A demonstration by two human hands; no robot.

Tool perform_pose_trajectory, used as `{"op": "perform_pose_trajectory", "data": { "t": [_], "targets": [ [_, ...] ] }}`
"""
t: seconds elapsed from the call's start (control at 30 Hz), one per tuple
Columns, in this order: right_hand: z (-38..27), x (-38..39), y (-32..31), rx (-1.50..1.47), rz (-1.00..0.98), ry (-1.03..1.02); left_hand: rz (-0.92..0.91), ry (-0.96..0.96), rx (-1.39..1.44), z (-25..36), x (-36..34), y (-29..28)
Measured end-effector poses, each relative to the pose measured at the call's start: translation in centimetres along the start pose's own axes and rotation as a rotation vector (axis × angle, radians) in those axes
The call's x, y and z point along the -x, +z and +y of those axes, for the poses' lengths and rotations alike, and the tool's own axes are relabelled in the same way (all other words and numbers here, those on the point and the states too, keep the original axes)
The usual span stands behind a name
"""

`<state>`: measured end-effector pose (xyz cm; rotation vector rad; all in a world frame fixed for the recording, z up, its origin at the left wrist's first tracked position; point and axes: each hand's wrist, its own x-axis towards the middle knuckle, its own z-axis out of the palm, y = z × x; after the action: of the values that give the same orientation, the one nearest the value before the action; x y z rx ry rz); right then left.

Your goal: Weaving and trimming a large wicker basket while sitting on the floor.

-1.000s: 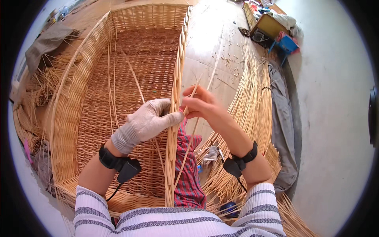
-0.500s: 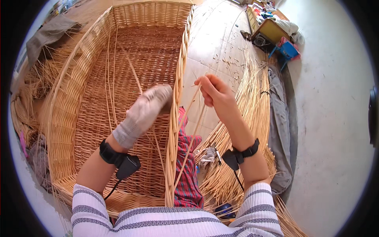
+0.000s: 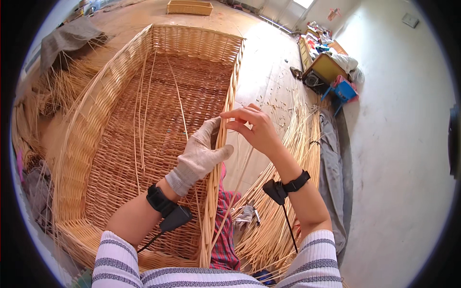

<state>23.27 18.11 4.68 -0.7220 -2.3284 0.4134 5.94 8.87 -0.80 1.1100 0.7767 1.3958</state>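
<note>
A large rectangular wicker basket [image 3: 96, 120] fills the left and middle of the view. My left hand [image 3: 200, 156] wears a pale work glove and clasps the basket's right wall from inside, thumb over the rim. My right hand [image 3: 253, 128] is bare and sits just outside that rim, fingers pinching a thin willow rod [image 3: 240, 177] that runs down along the wall. Several loose rods [image 3: 178, 96] stick up inside the basket. Both wrists carry black bands.
A heap of loose willow rods [image 3: 288, 201] lies on the floor at the right, beside grey cloth [image 3: 336, 192]. A red checked cloth [image 3: 225, 230] covers my lap. A small wicker tray [image 3: 189, 7] sits far back; bags and a blue stool [image 3: 345, 91] stand by the wall.
My view has shifted back along the basket. My gloved left hand has settled onto the right wall's rim, and my right hand has come closer to the rim with the rod.
</note>
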Motion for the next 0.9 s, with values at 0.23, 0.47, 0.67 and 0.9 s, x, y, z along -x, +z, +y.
{"op": "perform_pose_trajectory", "data": {
  "t": [0.23, 0.47, 0.67, 0.9],
  "targets": [
    [0.3, -1.6, -1.8, 0.331, -0.100, -0.234, 0.026, 0.058, -0.158, -0.6, -0.1, 0.2],
    [-0.5, -2.1, -2.5, 0.562, -0.049, -0.473, 0.208, 0.227, -0.688, 2.8, 0.6, 1.4],
    [-1.6, 0.4, -3.3, 0.580, -0.224, -0.177, 0.222, 0.514, -1.351, 5.5, -0.7, 2.7],
    [-2.8, 0.8, -5.2, 0.744, -0.107, -0.365, 0.129, 0.643, -1.516, 4.6, -1.5, 3.2]
  ]
}}
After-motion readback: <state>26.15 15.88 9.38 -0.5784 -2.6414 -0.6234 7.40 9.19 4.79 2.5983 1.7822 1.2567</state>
